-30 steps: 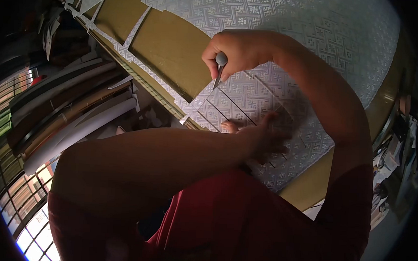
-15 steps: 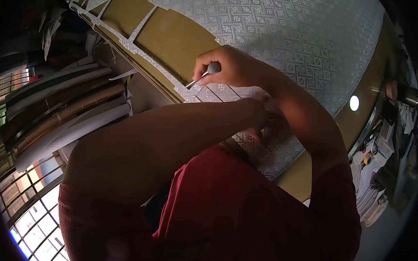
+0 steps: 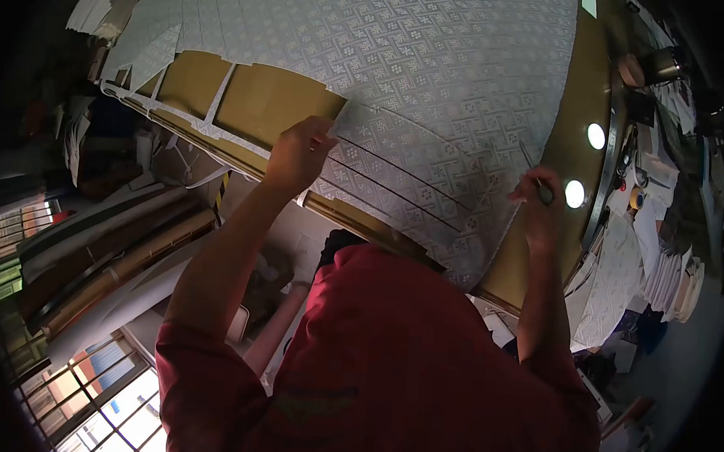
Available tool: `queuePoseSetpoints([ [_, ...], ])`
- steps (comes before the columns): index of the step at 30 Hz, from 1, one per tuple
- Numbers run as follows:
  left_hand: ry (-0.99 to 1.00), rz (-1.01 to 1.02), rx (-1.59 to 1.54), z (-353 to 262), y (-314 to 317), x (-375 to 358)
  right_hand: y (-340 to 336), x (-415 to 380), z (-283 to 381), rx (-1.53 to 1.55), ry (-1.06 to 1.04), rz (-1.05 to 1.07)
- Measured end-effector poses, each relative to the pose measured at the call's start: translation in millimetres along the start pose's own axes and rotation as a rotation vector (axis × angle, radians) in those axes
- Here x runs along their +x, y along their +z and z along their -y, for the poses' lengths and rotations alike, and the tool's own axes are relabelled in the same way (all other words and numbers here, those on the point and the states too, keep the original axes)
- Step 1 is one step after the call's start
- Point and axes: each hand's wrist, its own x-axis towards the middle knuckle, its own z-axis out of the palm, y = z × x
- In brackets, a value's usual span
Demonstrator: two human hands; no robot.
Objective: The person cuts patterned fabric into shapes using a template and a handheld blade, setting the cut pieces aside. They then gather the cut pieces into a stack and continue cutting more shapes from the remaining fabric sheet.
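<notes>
A pale grey patterned fabric [image 3: 435, 74] covers much of the yellow-brown tabletop [image 3: 278, 99]. Several long parallel slits run through it near the table's front edge. At the left end of these slits, beside a cut-out gap, my left hand [image 3: 299, 153] pinches the fabric's edge between thumb and fingers. My right hand [image 3: 539, 202] is over the fabric's right border, closed around what look like scissors [image 3: 544, 191], with a dark loop at the palm and a thin blade pointing away from me. Part of the tool is hidden by my fingers.
Long rolls of material [image 3: 122, 267] lie on the left, above a barred window [image 3: 108, 393]. Paper stacks [image 3: 674, 283] and loose papers stand on the right, near a dark cylindrical container [image 3: 664, 63]. Narrow fabric strips [image 3: 221, 96] cross the tabletop at left.
My arms, crossed before, are now apart. My right hand has swung right with the tool, and my left hand has moved left to the fabric's cut edge. The view has shifted.
</notes>
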Motion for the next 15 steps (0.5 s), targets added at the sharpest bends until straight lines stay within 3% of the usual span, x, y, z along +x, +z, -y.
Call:
queuePoseSetpoints([
  [1, 0.017, 0.015, -0.001, 10, 9, -7, 1, -9, 2, 0.030, 0.045, -0.046],
  [3, 0.039, -0.190, -0.173, 28, 26, -22, 21, -25, 14, 0.014, 0.087, -0.094],
  [5, 0.036, -0.182, -0.150, 24, 28, -30, 45, -39, 23, -0.001, 0.114, -0.139],
  [7, 0.020, -0.225, -0.154, 21, 29, -32, 63, -59, 23, -0.337, -0.268, 0.060],
  [8, 0.037, -0.233, -0.164, 21, 29, -32, 64, -66, 15, -0.345, -0.286, 0.053],
  [10, 0.035, -0.213, -0.211, 25, 28, -31, 70, -77, -9, -0.716, -0.421, 0.285],
  [15, 0.034, -0.304, -0.342, 32, 37, -42, 102, -82, -10, -0.955, -0.515, 0.310],
])
